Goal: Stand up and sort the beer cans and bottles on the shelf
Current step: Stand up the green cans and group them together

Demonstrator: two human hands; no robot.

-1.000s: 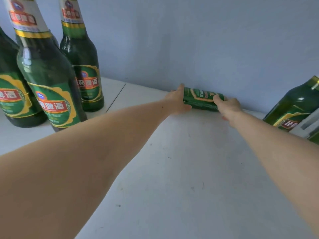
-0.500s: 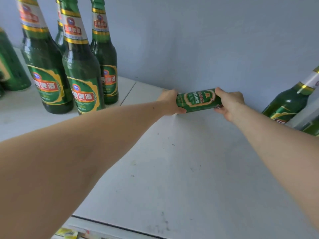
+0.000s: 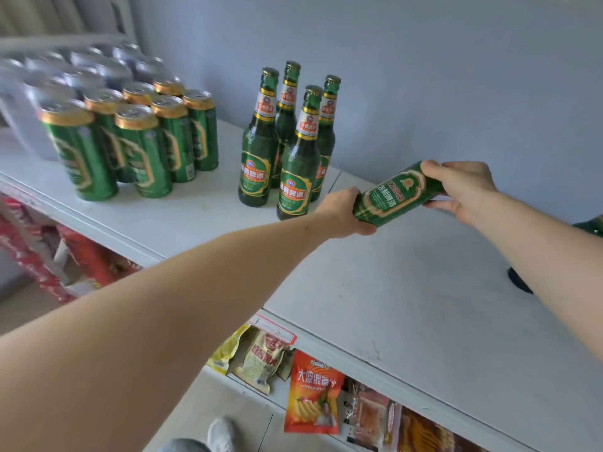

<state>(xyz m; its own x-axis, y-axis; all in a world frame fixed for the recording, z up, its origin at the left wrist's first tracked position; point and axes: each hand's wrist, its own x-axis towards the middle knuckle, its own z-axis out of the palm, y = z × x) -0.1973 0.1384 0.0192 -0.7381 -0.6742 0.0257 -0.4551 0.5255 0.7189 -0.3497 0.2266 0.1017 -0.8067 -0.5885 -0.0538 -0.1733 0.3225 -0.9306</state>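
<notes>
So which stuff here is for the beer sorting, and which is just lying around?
For the job:
- green can, held at its ends by the left hand and right hand
- standing green cans
- four upright bottles
- shelf

Just lying about:
- snack bags on the lower shelf
- shoe

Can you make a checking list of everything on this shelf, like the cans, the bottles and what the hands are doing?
Surface: white shelf, a few dark scuffs.
Job's things: green can held tilted above the shelf; standing green cans grouped left; four upright bottles beside them.
Clutter: silver cans at far left, blurred.
Hands: left hand and right hand each grip an end of the can.
Cables: nothing seen.
Surroundings: grey wall; snack bags on the shelf below.
</notes>
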